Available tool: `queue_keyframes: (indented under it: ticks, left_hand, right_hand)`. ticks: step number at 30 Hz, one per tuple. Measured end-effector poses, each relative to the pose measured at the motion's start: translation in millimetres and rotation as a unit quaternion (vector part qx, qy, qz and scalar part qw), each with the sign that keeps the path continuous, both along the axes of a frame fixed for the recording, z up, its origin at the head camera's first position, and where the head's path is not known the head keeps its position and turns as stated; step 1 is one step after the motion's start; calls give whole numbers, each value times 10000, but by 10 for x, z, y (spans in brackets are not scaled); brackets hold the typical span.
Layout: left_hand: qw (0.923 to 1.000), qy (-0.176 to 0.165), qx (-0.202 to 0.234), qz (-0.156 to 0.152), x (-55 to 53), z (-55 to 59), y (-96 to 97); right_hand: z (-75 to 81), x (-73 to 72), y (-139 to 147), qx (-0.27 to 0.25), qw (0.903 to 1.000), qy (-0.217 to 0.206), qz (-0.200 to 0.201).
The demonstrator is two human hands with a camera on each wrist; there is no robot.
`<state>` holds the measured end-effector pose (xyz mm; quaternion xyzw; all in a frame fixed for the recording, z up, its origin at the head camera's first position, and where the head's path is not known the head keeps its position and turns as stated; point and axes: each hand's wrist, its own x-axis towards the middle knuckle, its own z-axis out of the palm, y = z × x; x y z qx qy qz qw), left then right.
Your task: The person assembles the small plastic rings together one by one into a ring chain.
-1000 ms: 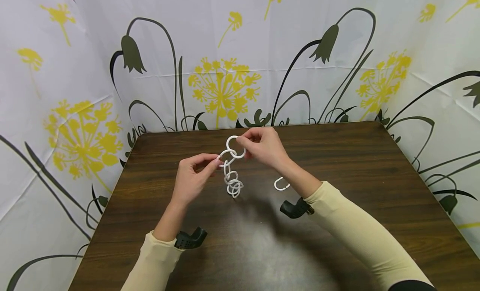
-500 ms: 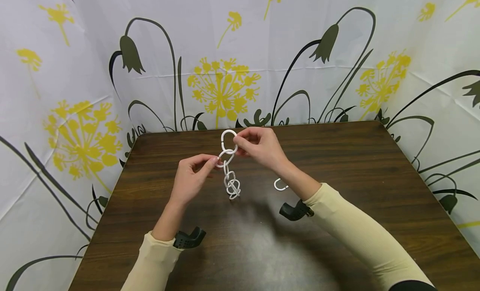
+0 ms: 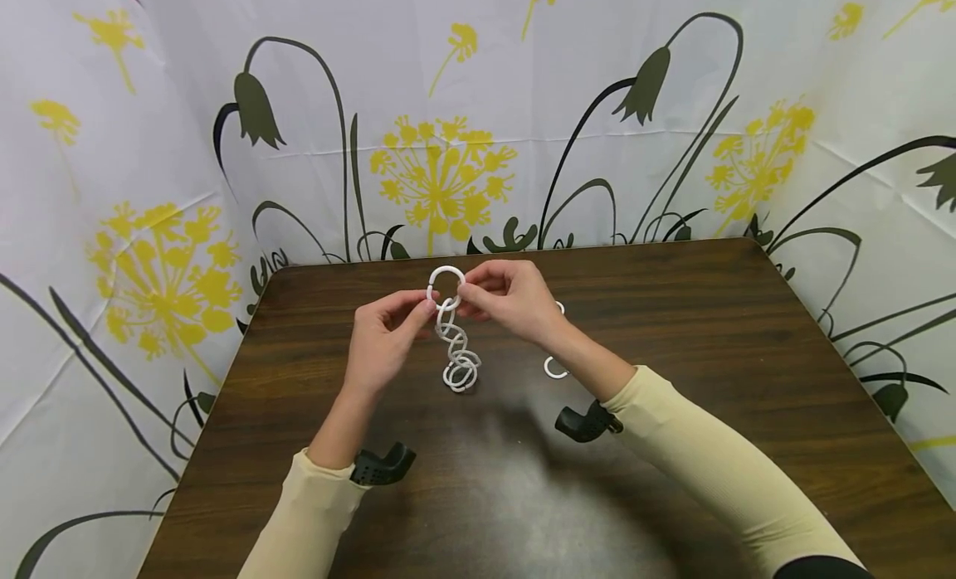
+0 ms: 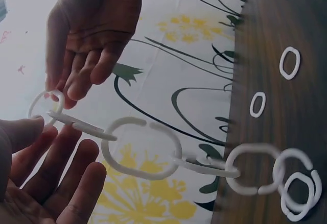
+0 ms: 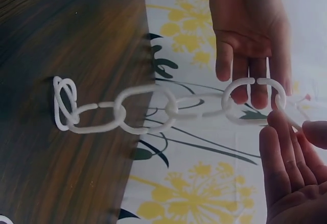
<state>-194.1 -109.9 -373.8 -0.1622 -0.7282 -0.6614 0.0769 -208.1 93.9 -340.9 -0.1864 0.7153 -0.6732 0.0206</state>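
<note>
My left hand (image 3: 382,340) and right hand (image 3: 517,301) both pinch the white plastic top link (image 3: 446,269) of a chain, one at each side, between thumb and fingers. Below them the chain (image 4: 138,172) of several white oval links hangs down. Its lowest links (image 3: 459,386) are bunched on the table. In the right wrist view a narrow gap shows in the link (image 5: 239,83) below the top one, near the left hand's fingers.
Two loose white links lie on the brown wooden table (image 3: 709,380) beyond my right wrist: a nearer link (image 3: 556,375) and a farther link (image 3: 561,306), both partly hidden in the head view. A flowered curtain (image 3: 314,181) stands behind the table.
My left hand has let go of the second link and moved up to pinch the top one. The top link has moved left with my right hand. A second loose link has come into view.
</note>
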Motion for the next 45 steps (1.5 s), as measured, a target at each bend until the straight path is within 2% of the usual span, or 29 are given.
queue_keyframes:
  ticks: [4,8,10,12,14,17,19,22,25,27,31,34,41,45]
  left_hand:
    - [9998,45,188,59,2,-12,6]
    - [9998,-12,155,76,10,-10,-1]
    - [9998,-32,186,37,10,-9,-4]
    - [9998,-40,201,16,12,-10,-9]
    - [9997,-43,224,6,12,-11,-13]
    - [9997,-28,227,-6,11,-16,-19]
    - [9997,-17,232,-21,10,-19,-21]
    - [9998,-19,202,-26,9,-25,-21]
    - [9999,-37,164,-2,9,-28,-22]
    - [9999,-40,149,14,12,-27,-23]
    - [9999,-34,149,25,20,-24,-27]
    - [9999,-31,152,19,26,-24,-29]
    - [9999,-50,153,-6,36,-15,-18]
    - [9999,-72,141,-18,41,-17,-17]
  right_hand:
    - [-10,-2,5,124,9998,-82,96]
    - [-38,-25,67,537,9983,-120,210]
    - [-78,-54,129,1128,9934,42,209]
    - [-135,-93,206,1942,9802,333,179]
    - [-230,-143,296,2955,9528,686,111]
    - [-398,-207,436,4332,8958,993,97]
    - [-522,-239,529,5069,8556,1035,167]
    - [-680,-258,658,5865,8035,955,364]
    - [-799,-261,755,6309,7676,967,586]
    - [-858,-262,800,6479,7523,952,724]
    - [-964,-274,853,6581,7422,936,855]
    - [-1048,-288,884,6571,7422,1061,781]
    - [-1178,-301,938,6474,7387,1820,445]
    - [-1194,-305,945,6446,7408,1845,409]
